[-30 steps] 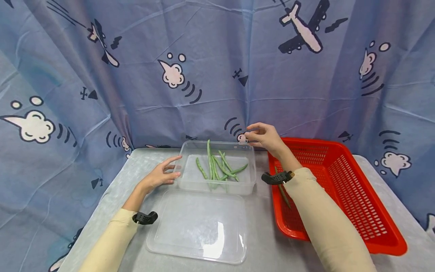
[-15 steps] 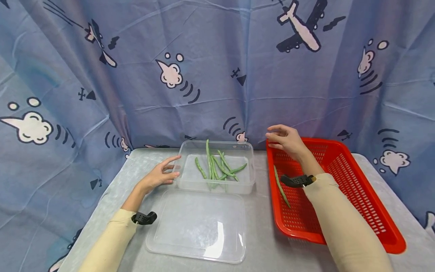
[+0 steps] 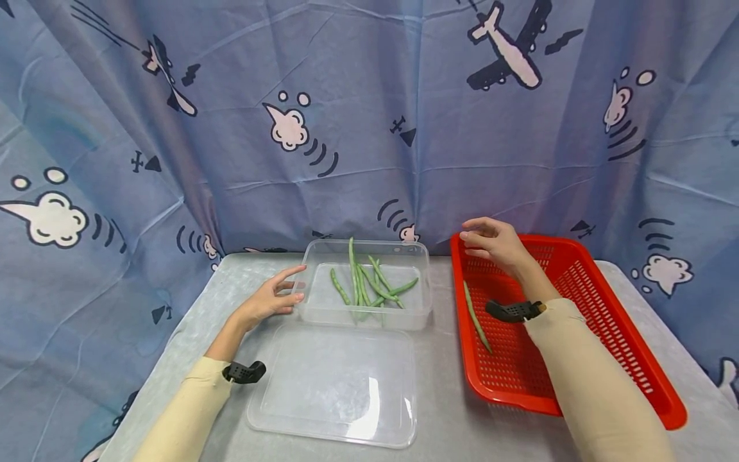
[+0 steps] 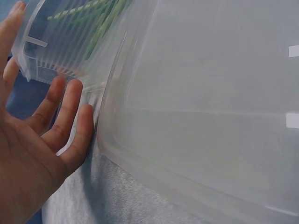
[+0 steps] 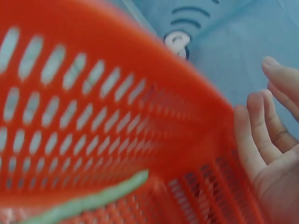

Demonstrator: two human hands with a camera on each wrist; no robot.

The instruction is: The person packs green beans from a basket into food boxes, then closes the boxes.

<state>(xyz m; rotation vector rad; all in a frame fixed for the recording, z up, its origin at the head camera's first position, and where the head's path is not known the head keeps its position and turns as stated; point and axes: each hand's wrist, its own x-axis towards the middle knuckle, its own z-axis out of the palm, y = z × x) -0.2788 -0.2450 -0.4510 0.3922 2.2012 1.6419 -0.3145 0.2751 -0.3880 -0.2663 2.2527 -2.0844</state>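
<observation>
Left hand: the left hand [image 3: 267,303] was open, fingers apart and gently bent, holding nothing; its fingertips were at the left wall of the clear, rectangular plastic container [image 3: 398,319], whether touching I cannot tell.
Right hand: the right hand [image 3: 499,247] was loosely open, fingers slightly bent, with nothing in them, at the far-left corner of the red, perforated plastic basket [image 3: 519,366].
Container beans: several long green bean pods [image 3: 353,273] lay crossed inside the container.
Basket bean: one slender green pod [image 3: 475,314] lay along the basket's left side.
Lid: a translucent, rectangular plastic lid [image 3: 340,385] lay flat on the grey table [image 3: 439,385], just in front of the container.
Change: a second earlier, the right hand was by the container's far-right corner; the left hand, container beans and lid had stayed put.
</observation>
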